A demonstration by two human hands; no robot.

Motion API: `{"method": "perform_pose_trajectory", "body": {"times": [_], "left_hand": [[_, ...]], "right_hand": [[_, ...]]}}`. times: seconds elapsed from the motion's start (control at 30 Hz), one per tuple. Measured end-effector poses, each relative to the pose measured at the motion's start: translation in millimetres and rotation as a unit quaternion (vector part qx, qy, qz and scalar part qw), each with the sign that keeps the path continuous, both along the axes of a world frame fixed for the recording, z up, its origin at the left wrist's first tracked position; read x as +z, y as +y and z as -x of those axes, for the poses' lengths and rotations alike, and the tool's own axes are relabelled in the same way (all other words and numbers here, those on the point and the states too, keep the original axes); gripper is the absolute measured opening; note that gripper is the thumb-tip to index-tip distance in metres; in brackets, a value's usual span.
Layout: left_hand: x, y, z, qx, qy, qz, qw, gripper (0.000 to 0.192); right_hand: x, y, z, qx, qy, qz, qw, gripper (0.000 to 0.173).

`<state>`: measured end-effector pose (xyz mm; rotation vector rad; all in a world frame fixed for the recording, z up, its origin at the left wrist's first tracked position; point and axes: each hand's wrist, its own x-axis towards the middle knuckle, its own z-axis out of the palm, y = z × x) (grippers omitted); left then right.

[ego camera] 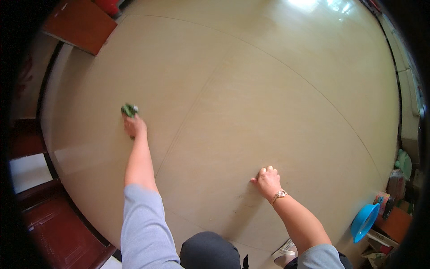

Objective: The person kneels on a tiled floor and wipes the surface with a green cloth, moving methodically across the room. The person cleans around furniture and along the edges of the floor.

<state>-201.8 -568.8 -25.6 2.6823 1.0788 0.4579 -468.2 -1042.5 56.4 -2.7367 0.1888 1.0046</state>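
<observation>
My left hand [135, 126] reaches far forward at the left and grips a bunched green cloth [129, 110], pressed against the beige tiled floor [235, 111]. The hand and cloth look slightly blurred. Closer to me on the right, my right hand [267, 181] rests on the floor with its fingers curled under and the thumb out to the side. Nothing shows in it, though its underside is hidden. A metal-banded wristwatch [280, 194] circles that wrist. Small dark specks [247, 203] lie on the tile just left of it.
A blue plastic basin [364, 223] stands tilted at lower right beside cardboard boxes [394, 223]. Dark red wooden furniture [63, 232] lines the left edge. A reddish-brown panel [80, 27] juts in at upper left. A sandalled foot [287, 252] and a dark rounded shape [210, 250] are at the bottom.
</observation>
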Motion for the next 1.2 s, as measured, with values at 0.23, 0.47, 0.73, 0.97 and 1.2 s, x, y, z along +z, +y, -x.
{"method": "perform_pose_trajectory", "body": {"times": [0.23,0.47,0.73,0.97,1.2], "left_hand": [[32,-241,-105,-0.391,0.118,0.137,0.902,0.043],[17,-459,109,-0.694,0.057,0.258,0.669,0.024],[57,-228,-1,-0.393,-0.035,-0.036,0.918,0.032],[28,-398,168,-0.616,0.105,0.144,0.768,0.028],[19,-410,229,-0.785,0.129,0.177,0.579,0.045]], "right_hand": [[-2,0,4,-0.01,0.005,0.005,1.0,0.047],[0,2,4,-0.028,-0.022,-0.005,0.999,0.045],[-8,1,9,-0.04,-0.023,0.008,0.999,0.047],[-11,-19,26,0.018,-0.076,-0.063,0.995,0.031],[19,-132,141,-0.085,-0.346,-0.162,0.92,0.011]]}}
